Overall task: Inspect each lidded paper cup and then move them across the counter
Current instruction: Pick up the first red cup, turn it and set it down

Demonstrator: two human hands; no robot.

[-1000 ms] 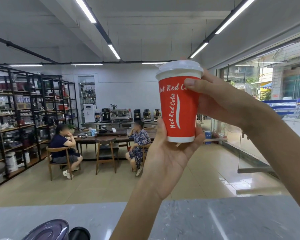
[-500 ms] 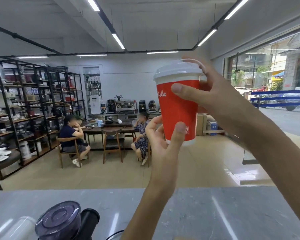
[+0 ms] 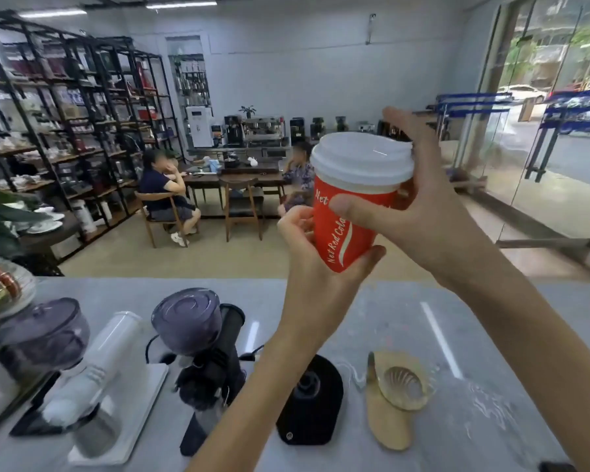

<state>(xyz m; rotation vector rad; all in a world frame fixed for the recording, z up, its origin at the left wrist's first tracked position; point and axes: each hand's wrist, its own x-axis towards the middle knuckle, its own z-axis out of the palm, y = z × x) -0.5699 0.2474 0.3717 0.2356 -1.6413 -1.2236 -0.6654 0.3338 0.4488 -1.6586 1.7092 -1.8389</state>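
A: Item one, lidded paper cup [image 3: 346,229]. Location?

B: Held in the air above the tabletop [image 3: 491,386], between both hands. Red wall with white lettering, white plastic lid [image 3: 361,161] seated on top. Long axis tilted: lid end leans toward the right hand, base end sits lower, toward the left hand.

A: Left hand [image 3: 315,267], state?

B: Closed on the cup's lower part from below and the side; fingers curl round the far wall, thumb tip presses near the base.

A: Right hand [image 3: 423,216], state?

B: Gripping the upper wall just under the lid; thumb lies across the red face, fingers reach behind the rim. Both hands touch the cup, so neither is nearer; the left carries the base.

A: Other stock below the hands?

B: Black grinder with smoky hopper [image 3: 205,356] and white grinder [image 3: 92,376] under and beyond the left forearm; black scale [image 3: 309,407] directly beneath it; glass dripper on a wooden holder [image 3: 394,400] below the right forearm.

A: Judged step?

B: Inspection in hand, cup not yet set down. The placing move probably calls for righting the axis first, then lowering onto bare tabletop to the right hand's side.
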